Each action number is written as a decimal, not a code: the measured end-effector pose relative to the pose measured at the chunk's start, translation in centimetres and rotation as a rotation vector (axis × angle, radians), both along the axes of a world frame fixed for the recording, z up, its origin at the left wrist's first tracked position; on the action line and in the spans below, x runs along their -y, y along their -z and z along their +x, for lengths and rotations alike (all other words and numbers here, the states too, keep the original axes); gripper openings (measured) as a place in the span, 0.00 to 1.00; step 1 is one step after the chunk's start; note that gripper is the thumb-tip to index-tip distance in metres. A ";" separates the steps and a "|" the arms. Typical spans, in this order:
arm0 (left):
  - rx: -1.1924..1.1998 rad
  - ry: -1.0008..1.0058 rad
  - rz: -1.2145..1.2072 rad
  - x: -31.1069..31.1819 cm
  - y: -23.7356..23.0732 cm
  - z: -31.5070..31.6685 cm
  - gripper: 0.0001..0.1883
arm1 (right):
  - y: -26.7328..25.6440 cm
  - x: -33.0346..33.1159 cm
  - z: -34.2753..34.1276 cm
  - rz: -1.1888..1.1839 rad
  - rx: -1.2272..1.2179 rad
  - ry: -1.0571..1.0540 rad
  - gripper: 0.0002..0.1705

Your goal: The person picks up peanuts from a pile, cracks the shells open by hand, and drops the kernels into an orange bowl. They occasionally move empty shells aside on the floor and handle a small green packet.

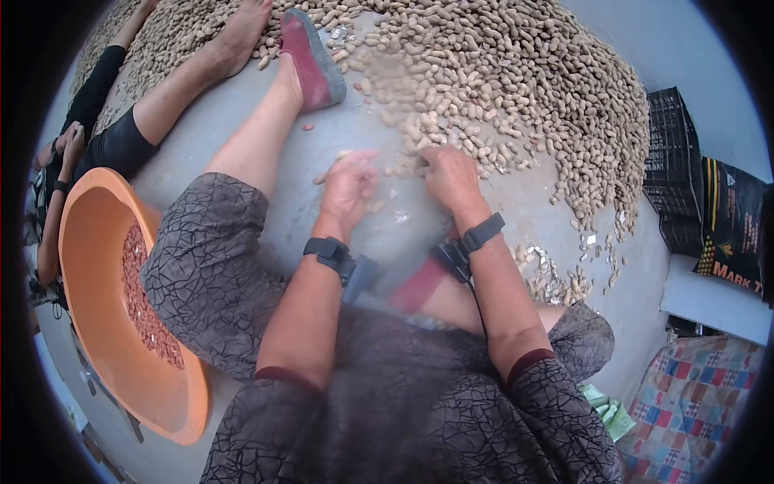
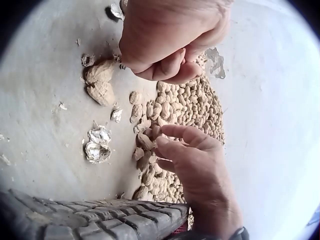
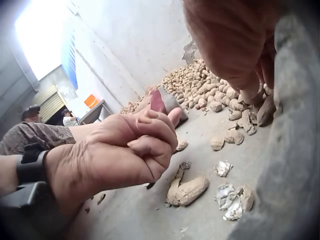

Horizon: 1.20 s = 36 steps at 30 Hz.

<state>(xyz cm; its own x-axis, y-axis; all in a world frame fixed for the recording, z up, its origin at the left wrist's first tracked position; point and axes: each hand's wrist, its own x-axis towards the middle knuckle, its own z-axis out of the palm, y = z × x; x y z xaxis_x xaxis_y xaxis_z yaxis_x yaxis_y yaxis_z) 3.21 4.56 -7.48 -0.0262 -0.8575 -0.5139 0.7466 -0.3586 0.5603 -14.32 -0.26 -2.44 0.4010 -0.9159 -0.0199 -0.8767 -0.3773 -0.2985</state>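
The left hand point(image 1: 351, 189) point(image 2: 172, 37) point(image 3: 115, 150) hangs above the grey floor with its fingers curled in; nothing shows in it. To its right, the right hand point(image 1: 453, 181) point(image 2: 200, 165) point(image 3: 230, 45) reaches down to the near edge of the peanut pile point(image 1: 524, 89). Its thumb and fingertips pinch a peanut point(image 3: 267, 111) among loose ones. Cracked shells point(image 2: 98, 145) point(image 3: 232, 200) and an unbroken-looking peanut pod point(image 3: 187, 192) lie on the floor below the hands.
An orange basin point(image 1: 89, 282) with red kernels point(image 1: 145, 306) stands at the left, near another person's bare legs point(image 1: 189, 89). Black printed sacks point(image 1: 730, 218) lean at the right. More shells point(image 1: 556, 278) lie beside the wearer's bent knee.
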 end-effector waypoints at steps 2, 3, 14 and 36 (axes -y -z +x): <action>0.003 -0.002 -0.002 0.0 -0.2 0.0 0.14 | 0.5 0.2 0.3 -0.013 -0.039 0.006 0.10; -0.010 -0.013 0.005 0.0 0.0 -0.1 0.14 | 0.9 0.4 0.4 -0.008 -0.039 0.005 0.10; -0.026 0.072 -0.052 0.1 -0.4 -1.4 0.12 | 2.0 1.2 -0.6 0.052 0.325 0.228 0.06; 0.006 0.270 -0.240 -1.2 -4.4 -2.9 0.09 | -1.5 -2.5 0.1 0.600 1.125 0.290 0.10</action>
<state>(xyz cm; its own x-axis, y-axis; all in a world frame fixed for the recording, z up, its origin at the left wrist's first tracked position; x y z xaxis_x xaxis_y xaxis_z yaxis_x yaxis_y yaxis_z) 0.32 5.79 -3.07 -0.2657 -0.9163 -0.2998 0.6397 -0.4002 0.6562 -14.20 2.23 -0.99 0.2564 -0.9367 -0.2384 -0.0647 0.2294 -0.9712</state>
